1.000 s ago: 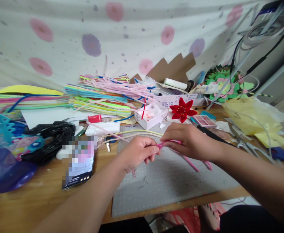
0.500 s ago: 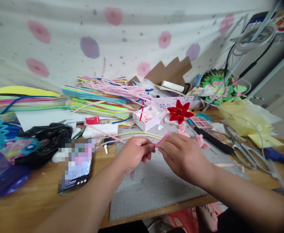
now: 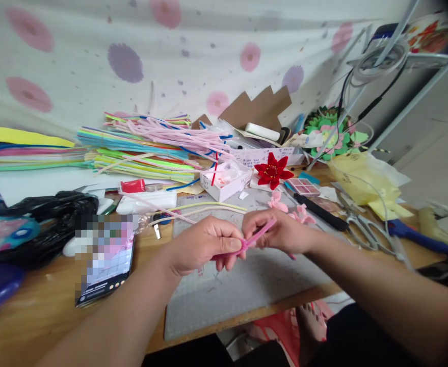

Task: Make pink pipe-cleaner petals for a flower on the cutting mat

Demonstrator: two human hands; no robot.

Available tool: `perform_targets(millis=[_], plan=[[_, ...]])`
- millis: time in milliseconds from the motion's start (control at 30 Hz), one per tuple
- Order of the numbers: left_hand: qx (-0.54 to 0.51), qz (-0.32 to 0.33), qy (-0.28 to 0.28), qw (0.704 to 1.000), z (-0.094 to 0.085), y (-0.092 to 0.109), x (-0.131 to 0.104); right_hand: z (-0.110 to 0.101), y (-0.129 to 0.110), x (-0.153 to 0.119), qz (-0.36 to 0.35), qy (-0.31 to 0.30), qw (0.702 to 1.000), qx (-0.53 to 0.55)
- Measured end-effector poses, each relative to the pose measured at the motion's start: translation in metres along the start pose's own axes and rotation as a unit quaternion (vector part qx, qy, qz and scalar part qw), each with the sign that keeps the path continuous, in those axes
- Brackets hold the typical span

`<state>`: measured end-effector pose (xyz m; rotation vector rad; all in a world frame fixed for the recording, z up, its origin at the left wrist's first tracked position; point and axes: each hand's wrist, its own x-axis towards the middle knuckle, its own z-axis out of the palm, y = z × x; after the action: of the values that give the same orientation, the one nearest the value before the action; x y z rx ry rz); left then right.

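Observation:
A bright pink pipe cleaner (image 3: 261, 232) is folded and twisted, with a knot-like crossing near my left fingertips. My left hand (image 3: 214, 242) pinches it between thumb and forefinger, the other fingers curled beneath. Close on the right, my right hand (image 3: 273, 229) is curled round the far part of the same pipe cleaner; some of its fingers are hidden behind it. A small pink end shows below the right hand. Both hands are above a grey cutting mat (image 3: 208, 306). Pale pink petal pieces (image 3: 279, 202) lie just beyond the right hand.
Bundles of coloured pipe cleaners (image 3: 139, 165) lie at the back left. A phone (image 3: 111, 265) and a black plastic bag (image 3: 51, 219) are at left. Beyond the mat stand a white box (image 3: 229, 186) and a red flower (image 3: 273, 171). Scissors (image 3: 369, 232) lie at right.
The view has shifted to the right. My right hand has turned and curled back behind the pink pipe cleaner, which now shows larger, with its crossing by my left thumb.

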<state>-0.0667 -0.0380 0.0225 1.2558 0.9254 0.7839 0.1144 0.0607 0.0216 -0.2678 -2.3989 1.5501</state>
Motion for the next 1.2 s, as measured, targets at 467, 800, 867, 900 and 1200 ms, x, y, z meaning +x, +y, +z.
perform_targets(millis=[467, 800, 867, 900, 1200], plan=[[0.167, -0.086, 0.138, 0.972, 0.011, -0.015, 0.019, -0.004, -0.064, 0.045, -0.097, -0.192, 0.764, -0.608], [-0.028, 0.016, 0.224, 0.974, 0.008, -0.012, 0.018, 0.038, -0.021, -0.008, -0.125, 0.223, 0.839, -0.479], [-0.068, 0.037, 0.213, 0.974, 0.011, -0.01, 0.017, 0.042, -0.009, -0.012, -0.088, 0.286, 0.897, -0.325], [-0.088, 0.045, 0.201, 0.975, 0.012, -0.01, 0.016, 0.042, -0.004, -0.013, -0.062, 0.299, 0.923, -0.233], [-0.108, 0.026, 0.02, 0.994, 0.012, -0.011, 0.007, 0.003, -0.006, 0.0, 0.024, 0.014, 0.997, 0.075]])
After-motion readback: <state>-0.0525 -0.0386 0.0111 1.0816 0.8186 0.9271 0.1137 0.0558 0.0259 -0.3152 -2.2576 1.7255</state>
